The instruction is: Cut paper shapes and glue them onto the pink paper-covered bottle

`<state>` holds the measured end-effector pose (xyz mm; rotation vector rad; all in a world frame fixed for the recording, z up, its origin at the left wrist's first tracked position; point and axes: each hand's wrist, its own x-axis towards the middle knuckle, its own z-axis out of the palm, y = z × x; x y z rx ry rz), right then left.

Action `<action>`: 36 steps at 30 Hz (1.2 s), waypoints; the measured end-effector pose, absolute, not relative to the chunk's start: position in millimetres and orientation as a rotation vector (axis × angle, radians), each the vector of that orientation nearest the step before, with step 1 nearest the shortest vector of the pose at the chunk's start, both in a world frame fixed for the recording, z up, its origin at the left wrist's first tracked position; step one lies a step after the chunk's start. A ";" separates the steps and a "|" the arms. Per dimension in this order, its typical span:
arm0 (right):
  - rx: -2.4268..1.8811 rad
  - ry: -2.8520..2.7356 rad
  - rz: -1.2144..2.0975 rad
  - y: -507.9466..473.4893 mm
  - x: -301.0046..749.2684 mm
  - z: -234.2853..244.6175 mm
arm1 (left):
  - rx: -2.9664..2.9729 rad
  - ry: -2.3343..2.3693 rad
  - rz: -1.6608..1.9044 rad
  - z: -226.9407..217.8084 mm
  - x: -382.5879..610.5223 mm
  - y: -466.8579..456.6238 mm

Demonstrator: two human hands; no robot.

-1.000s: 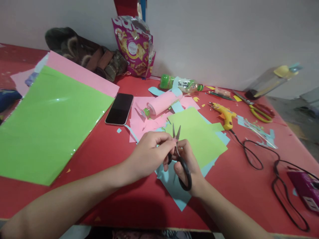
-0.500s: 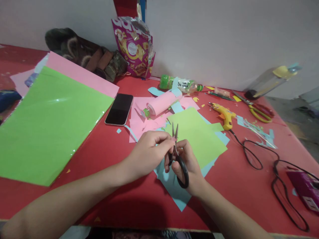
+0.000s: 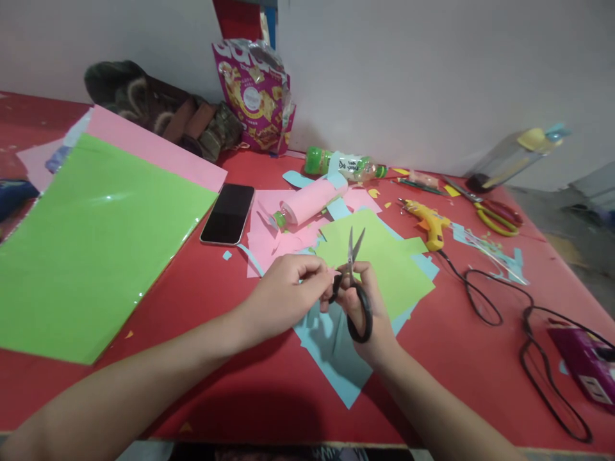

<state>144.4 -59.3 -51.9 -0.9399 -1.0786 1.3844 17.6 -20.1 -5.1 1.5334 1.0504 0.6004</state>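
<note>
Purple bag (image 3: 253, 102) bears blurred white lettering (image 3: 240, 54) beyond right fingers (image 3: 354, 302) curled round scissors (image 3: 351, 257), left fingers (image 3: 317, 286) pinched, their hold unclear.

You are in a makeshift craft space, as the coloured paper (image 3: 384, 262), scissors (image 3: 351, 259), glue gun (image 3: 432, 225) and paper scraps (image 3: 460, 233) about your red table (image 3: 202, 288) show.

Dim-ish rm, flat light. Soft shadow below my L arm (image 3: 163, 374) nr front edge of surface (image 3: 442, 339), more on blue paper (image 3: 350, 384). Glare specks on green sheet (image 3: 106, 256). Scissors (image 3: 351, 259) fairly crisp; snack bag (image 3: 254, 96) print soft. R edge washed-out, wide-angle stretched.
</note>
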 end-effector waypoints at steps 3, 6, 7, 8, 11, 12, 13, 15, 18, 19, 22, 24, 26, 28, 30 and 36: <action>-1.008 -1.031 1.334 -55.9 146.4 -52.1 | 1.584 1.043 0.560 -5.4 16.4 -17.1; -1.164 -1.000 1.298 -50.9 149.9 -50.5 | 1.624 1.102 0.577 -5.0 12.6 -12.9; -1.225 -1.010 1.281 -49.2 151.4 -49.9 | 1.624 1.132 0.577 -5.0 10.6 -11.3; -1.291 -1.041 1.254 -47.5 153.1 -49.5 | 1.611 1.158 0.560 -5.1 8.2 -9.7; -1.473 -1.187 1.120 -43.2 157.5 -49.3 | 1.512 1.207 0.465 -6.3 0.5 -4.3; -1.503 -1.216 1.084 -42.2 158.5 -49.6 | 1.502 1.212 0.458 -6.6 -1.7 -2.2; -1.520 -1.226 1.061 -41.4 159.1 -50.0 | 1.517 1.214 0.456 -6.8 -3.6 0.0; -1.493 -1.192 1.060 -40.5 159.2 -51.1 | 1.622 1.231 0.499 -6.3 -5.7 4.5; -1.369 -1.084 1.115 -40.5 157.7 -51.7 | 1.803 1.243 0.519 -5.0 -5.6 9.5; -1.328 -1.051 1.133 -40.7 157.0 -51.3 | 1.844 1.235 0.500 -5.1 -5.2 10.3; -1.231 -0.985 1.170 -41.7 155.4 -49.2 | 1.927 1.194 0.410 -7.5 -3.8 10.0; -1.186 -0.964 1.188 -42.6 154.5 -48.0 | 1.973 1.162 0.350 -9.7 -2.8 8.3; -1.158 -0.961 1.208 -43.6 153.3 -47.7 | 2.017 1.131 0.283 -10.9 -1.3 5.9; -1.147 -0.968 1.234 -44.7 151.9 -48.1 | 2.058 1.109 0.206 -10.5 0.9 3.4; -1.152 -0.980 1.258 -45.8 150.3 -48.6 | 2.086 1.094 0.132 -9.3 3.3 1.0; -1.191 -0.995 1.276 -47.6 147.0 -48.8 | 2.149 1.059 0.107 -10.1 7.0 -1.9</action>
